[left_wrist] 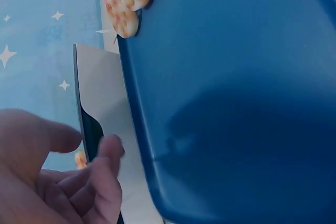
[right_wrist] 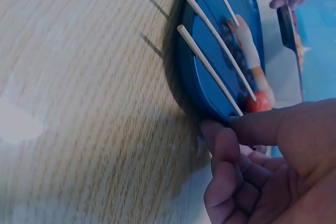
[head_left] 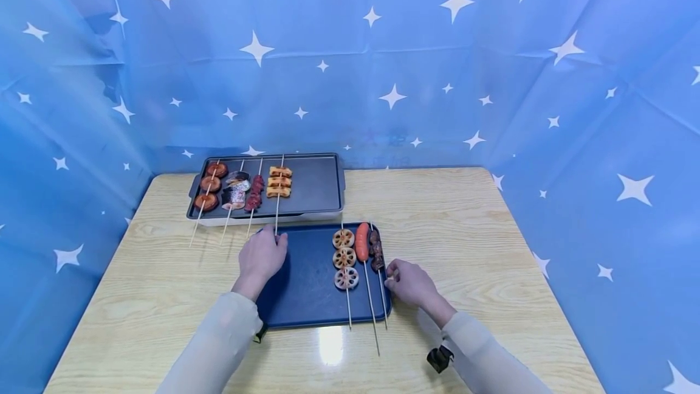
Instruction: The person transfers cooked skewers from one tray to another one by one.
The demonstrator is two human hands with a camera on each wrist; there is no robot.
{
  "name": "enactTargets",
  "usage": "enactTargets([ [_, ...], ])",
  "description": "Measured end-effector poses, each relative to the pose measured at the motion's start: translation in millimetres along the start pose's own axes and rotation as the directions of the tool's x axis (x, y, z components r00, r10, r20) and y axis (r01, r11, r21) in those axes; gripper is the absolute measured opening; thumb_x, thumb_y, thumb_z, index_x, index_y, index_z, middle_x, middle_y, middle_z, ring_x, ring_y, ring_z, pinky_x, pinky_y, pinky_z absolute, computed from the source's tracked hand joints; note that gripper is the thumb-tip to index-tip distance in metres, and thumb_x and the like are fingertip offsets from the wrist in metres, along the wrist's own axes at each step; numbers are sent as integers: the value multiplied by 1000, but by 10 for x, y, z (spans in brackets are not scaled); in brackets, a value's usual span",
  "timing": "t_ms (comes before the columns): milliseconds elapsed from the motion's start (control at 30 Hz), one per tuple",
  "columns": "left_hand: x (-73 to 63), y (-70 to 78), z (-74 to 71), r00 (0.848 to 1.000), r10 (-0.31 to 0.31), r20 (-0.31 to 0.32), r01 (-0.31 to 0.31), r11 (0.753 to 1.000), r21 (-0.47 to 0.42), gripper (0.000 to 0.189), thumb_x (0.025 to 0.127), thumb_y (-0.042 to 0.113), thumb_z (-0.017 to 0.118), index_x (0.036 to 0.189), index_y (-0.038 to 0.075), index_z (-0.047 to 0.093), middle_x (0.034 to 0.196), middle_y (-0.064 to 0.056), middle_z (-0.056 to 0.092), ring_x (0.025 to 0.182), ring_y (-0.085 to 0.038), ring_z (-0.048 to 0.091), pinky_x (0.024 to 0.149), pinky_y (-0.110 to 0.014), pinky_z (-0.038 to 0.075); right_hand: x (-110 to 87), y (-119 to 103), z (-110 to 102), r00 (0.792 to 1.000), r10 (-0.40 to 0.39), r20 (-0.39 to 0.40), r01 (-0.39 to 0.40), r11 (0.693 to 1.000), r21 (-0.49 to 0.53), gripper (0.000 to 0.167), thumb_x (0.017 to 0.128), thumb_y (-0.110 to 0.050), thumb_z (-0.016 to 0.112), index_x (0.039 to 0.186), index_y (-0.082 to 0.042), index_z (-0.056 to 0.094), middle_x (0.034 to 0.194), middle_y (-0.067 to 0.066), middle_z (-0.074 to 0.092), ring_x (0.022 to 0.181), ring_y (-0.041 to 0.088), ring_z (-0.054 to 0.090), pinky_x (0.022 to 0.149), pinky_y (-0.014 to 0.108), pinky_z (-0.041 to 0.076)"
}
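Note:
My left hand (head_left: 264, 257) is at the lower end of the yellow-brown block skewer (head_left: 279, 182), which lies on the grill plate (head_left: 314, 184). In the left wrist view its thumb and index finger (left_wrist: 113, 148) stand apart, with no stick visible between them. My right hand (head_left: 410, 283) pinches the right rim of the blue tray (head_left: 306, 278), thumb on the inner side. On that tray lie a lotus root skewer (head_left: 344, 258), a sausage skewer (head_left: 362, 242) and a dark meat skewer (head_left: 376, 251), their sticks pointing toward me.
On the grill's left part lie a round brown slice skewer (head_left: 210, 184), a fish skewer (head_left: 235, 190) and a red meat skewer (head_left: 255, 193), sticks overhanging the front. Both stand on a wood-grain table (head_left: 448, 217). A blue starry curtain (head_left: 328, 29) encloses the back and sides.

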State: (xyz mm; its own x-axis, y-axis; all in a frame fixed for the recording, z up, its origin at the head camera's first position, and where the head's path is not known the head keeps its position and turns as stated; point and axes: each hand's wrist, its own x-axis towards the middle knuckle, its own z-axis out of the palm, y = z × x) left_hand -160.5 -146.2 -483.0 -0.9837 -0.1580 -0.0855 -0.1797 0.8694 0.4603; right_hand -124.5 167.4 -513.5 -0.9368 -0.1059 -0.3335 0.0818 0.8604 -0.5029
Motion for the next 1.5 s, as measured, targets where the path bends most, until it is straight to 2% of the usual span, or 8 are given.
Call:
enactTargets([
  [100,41,14,27,1000,-3,-19,2,999,-48,38,100,33,49,123,6,63,104,-15,72,97,-38,67,78,-52,51,-4,-3,-7,1000,-2,-1,2,1000,-2,12,86,-17,69,94,-11,61,70,-1,58,60,15,51,55,29,37],
  [300,131,26,60,999,-30,14,32,983,-181,35,103,30,42,109,8,68,88,-4,74,70,-20,64,60,-34,44,-13,-13,-5,1000,-13,-1,13,1000,-5,13,86,-17,69,93,-11,61,71,-1,59,61,15,52,56,30,38],
  [467,191,7,61,998,-59,36,66,961,-268,36,103,30,42,115,6,67,89,-5,75,58,-11,61,57,-27,39,-26,-23,-15,1000,-24,-8,24,1000,-10,12,85,-16,70,92,-11,61,71,-1,60,61,14,52,56,30,38],
  [700,240,-12,60,997,-65,35,73,942,-329,34,102,26,45,119,6,67,92,-6,76,59,-8,64,59,-26,41,-24,-27,-33,1000,-17,-4,17,1000,-20,12,86,-16,70,92,-12,60,72,-1,59,62,15,52,57,30,38],
  [1033,275,-8,41,987,-95,129,145,878,-456,33,103,24,44,121,3,62,102,-14,74,61,-9,62,53,-22,46,-27,-27,-23,1000,-19,0,19,999,-27,12,85,-15,70,92,-11,61,69,-1,58,60,15,51,56,30,37],
  [1133,267,-30,41,986,-88,139,144,867,-477,32,103,25,45,119,3,62,101,-14,74,63,-10,62,54,-23,47,-27,-28,-18,1000,-17,4,17,999,-30,12,85,-16,70,92,-12,61,69,-1,58,60,15,51,56,30,37],
  [1333,220,-35,13,989,-40,143,103,877,-469,31,103,26,47,117,3,62,97,-12,75,64,-12,62,54,-25,47,-29,-29,-20,1000,-22,3,23,999,-25,12,85,-16,70,91,-12,60,71,-1,58,61,15,51,57,30,37],
  [1500,109,-16,-19,991,35,132,26,902,-431,28,102,24,49,115,3,63,90,-9,76,65,-14,65,55,-26,47,-26,-23,-30,1000,-22,1,22,999,-24,12,85,-15,70,91,-12,61,71,-1,57,61,15,50,56,30,36],
])
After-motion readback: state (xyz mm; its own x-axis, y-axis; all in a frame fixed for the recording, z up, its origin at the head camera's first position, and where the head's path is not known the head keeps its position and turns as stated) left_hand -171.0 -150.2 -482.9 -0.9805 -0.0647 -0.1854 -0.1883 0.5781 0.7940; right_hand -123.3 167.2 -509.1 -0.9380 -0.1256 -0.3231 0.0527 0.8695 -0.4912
